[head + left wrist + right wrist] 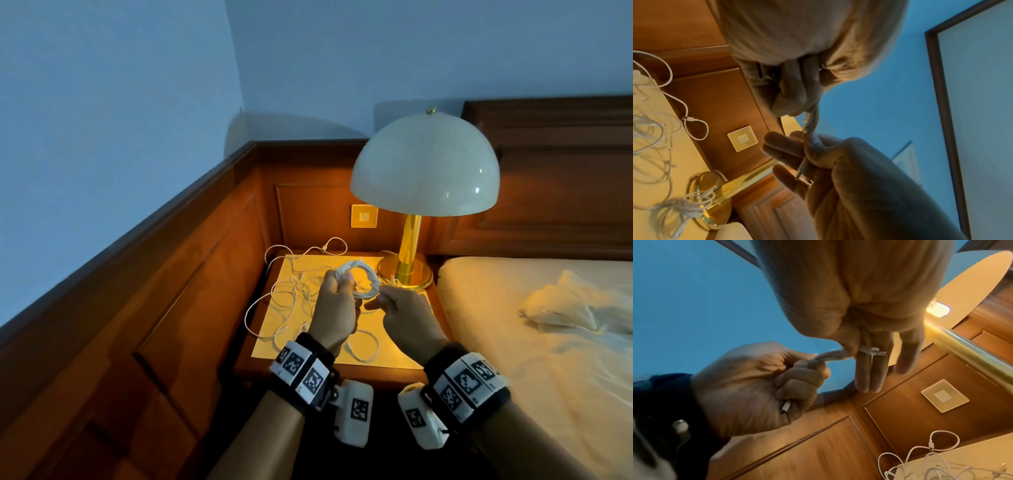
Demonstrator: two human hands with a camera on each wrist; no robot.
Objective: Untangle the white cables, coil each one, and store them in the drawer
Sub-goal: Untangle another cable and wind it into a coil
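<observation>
My left hand (334, 306) is fisted around a round coil (359, 279) of thin white cable, held above the nightstand (394, 353); my right hand (406, 317) pinches its end. Loose cables (291, 294) sprawl below, tangled beyond counting.

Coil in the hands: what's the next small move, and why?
Probably tuck the loose end through the coil to lock it. The left hand grips the bundled loops, and the right hand pinches a plug end beside them, so the winding looks almost done. More loose cables lie tangled on the nightstand, so this one should be secured before it is set down.
</observation>
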